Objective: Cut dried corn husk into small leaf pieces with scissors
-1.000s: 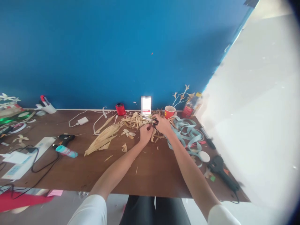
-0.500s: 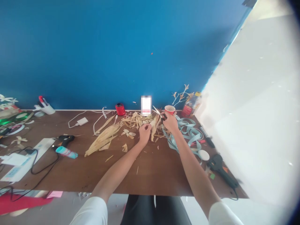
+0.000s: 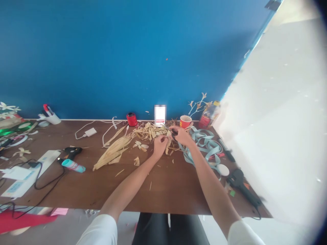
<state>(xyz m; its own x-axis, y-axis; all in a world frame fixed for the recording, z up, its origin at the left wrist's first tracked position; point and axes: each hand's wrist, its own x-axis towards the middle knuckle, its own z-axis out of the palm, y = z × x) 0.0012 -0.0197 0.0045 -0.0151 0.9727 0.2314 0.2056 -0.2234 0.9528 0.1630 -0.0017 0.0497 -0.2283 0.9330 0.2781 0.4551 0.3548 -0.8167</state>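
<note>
My left hand (image 3: 159,145) is closed in a pinch on a pale dried husk strip (image 3: 168,145) that hangs down between my two hands. My right hand (image 3: 182,135) is wrapped round small black-handled scissors (image 3: 173,132), whose blades point left at the top of that strip. Both hands are over the far middle of the brown table (image 3: 163,187), just in front of a heap of cut husk scraps (image 3: 148,131). A bundle of long husk leaves (image 3: 112,152) lies to the left of my left hand.
A red paper cup (image 3: 185,121) and a red spool (image 3: 131,119) stand by the blue wall. Light blue ribbon loops (image 3: 204,143) lie right of my hands, with a black glue gun (image 3: 241,185) nearer the edge. Another glue gun (image 3: 71,151), a teal tube (image 3: 73,165) and cables lie left.
My right hand with the scissors swung out to the right and up, then came back left and down to the husk strip. My left hand stayed put, holding the strip.
</note>
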